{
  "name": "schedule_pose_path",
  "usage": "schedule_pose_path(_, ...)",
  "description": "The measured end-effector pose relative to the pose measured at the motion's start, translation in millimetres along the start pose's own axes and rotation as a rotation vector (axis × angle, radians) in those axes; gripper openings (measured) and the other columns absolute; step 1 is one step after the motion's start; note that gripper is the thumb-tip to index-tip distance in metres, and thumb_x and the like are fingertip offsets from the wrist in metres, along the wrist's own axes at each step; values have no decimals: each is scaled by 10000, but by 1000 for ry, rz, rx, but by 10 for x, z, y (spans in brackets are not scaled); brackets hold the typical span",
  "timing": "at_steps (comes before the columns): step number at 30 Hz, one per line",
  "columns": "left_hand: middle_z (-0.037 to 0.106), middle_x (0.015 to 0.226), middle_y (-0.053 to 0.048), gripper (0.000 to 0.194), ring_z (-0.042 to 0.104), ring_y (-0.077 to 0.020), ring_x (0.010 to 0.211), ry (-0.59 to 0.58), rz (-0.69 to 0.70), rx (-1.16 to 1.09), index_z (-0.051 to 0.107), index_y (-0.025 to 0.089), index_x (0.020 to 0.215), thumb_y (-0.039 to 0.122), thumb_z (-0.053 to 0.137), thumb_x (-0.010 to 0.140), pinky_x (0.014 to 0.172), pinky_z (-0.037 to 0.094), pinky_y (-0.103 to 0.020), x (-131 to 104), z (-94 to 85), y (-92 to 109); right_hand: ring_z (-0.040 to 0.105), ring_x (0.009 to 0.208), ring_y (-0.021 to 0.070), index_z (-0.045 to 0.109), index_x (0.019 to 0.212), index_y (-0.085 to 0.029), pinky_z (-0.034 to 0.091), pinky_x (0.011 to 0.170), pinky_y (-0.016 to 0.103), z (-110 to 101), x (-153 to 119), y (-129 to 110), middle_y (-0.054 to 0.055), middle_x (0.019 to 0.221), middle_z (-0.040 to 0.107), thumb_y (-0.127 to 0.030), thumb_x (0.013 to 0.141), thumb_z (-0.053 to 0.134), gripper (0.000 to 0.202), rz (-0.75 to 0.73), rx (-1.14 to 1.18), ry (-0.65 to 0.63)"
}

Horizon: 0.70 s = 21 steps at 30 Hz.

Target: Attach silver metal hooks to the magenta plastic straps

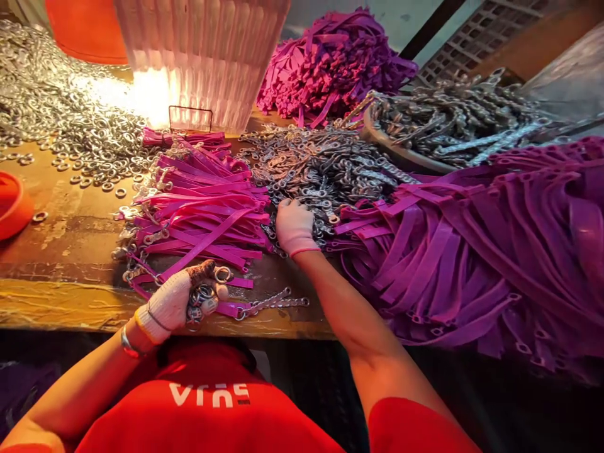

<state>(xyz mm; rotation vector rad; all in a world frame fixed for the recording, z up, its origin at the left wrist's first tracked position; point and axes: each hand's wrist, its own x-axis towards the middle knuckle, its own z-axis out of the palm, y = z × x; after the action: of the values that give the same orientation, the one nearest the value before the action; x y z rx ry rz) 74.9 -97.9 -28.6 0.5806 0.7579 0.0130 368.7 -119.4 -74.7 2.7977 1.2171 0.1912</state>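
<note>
Near the table's front edge, my left hand (182, 299), in a white glove, is curled around several metal rings (201, 299), with one ring at its fingertips. Just right of it lies a pink strap (231, 308) with two short chains (276, 302) attached. My right hand (295, 223), also gloved, reaches into the heap of metal chains (325, 160); its fingers are bent, and what they hold, if anything, is hidden. Between the hands and the back of the table lies a pile of pink straps (207, 201) with metal clips at their left ends.
Loose metal rings (101, 148) spread over the back left of the table (70, 251). An orange container (14, 204) stands at the left edge. Purple straps (448, 251) cover the right side, below a basin (396, 148) of chains. More purple straps (335, 66) are heaped behind.
</note>
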Motion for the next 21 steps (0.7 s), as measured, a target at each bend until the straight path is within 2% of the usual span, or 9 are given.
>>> schedule_pose_path(4, 667, 714, -43, 272, 498, -68, 408, 12, 109, 72, 658, 134, 1003, 364, 642, 858, 343, 313, -149, -70, -51, -41, 634, 1024, 306, 576, 1227, -36, 480, 790, 368, 27, -16, 66, 288, 1142, 614, -69, 937, 301, 401, -23, 78, -13)
schedule_pose_path(7, 598, 654, 8, 284, 447, -40, 401, 5, 175, 153, 648, 143, 936, 409, 681, 843, 341, 264, -131, -104, -63, -77, 672, 933, 258, 650, 1127, -85, 484, 810, 336, 6, 13, 186, 199, 1008, 694, -91, 909, 422, 315, -72, 180, -27)
schedule_pose_path(10, 526, 611, 40, 286, 407, -27, 407, -6, 221, 206, 613, 145, 859, 412, 711, 829, 350, 247, -124, -125, -60, -80, 675, 932, 215, 682, 1059, -153, 499, 836, 301, -116, 32, 320, 105, 981, 732, -165, 893, 520, 233, -131, 303, -7)
schedule_pose_path(12, 507, 615, 45, 288, 397, -28, 411, -21, 246, 193, 600, 148, 860, 412, 711, 830, 350, 248, -127, -133, -52, -66, 663, 974, 191, 660, 1086, -160, 505, 869, 294, -264, -27, 376, 86, 1040, 726, -196, 922, 483, 245, -152, 432, 92)
schedule_pose_path(14, 514, 642, 43, 295, 393, -30, 412, -29, 260, 155, 607, 151, 919, 410, 713, 826, 344, 251, -133, -132, -37, -53, 658, 953, 181, 632, 1113, -160, 511, 870, 304, -442, -196, 369, 81, 1034, 713, -233, 953, 443, 258, -201, 684, 258)
schedule_pose_path(16, 523, 665, 42, 320, 392, -29, 416, -23, 281, 116, 612, 155, 974, 405, 730, 812, 343, 257, -133, -119, -11, -58, 657, 887, 175, 625, 1108, -190, 519, 841, 309, -610, -485, 279, 54, 977, 700, -289, 963, 470, 234, -328, 966, 363)
schedule_pose_path(18, 536, 677, 39, 340, 399, -28, 422, -22, 317, 87, 617, 160, 1003, 412, 738, 808, 349, 272, -130, -95, 29, -87, 648, 929, 179, 632, 1101, -226, 509, 867, 313, -725, -850, 110, 45, 1024, 685, -311, 961, 518, 201, -501, 1041, 282)
schedule_pose_path(21, 567, 692, 24, 339, 418, -27, 435, -28, 397, 51, 629, 154, 991, 423, 733, 813, 372, 318, -129, -54, 94, -165, 641, 931, 181, 591, 1184, -235, 513, 869, 316, -761, -1361, -202, 51, 1043, 669, -313, 966, 542, 236, -625, 1061, 73)
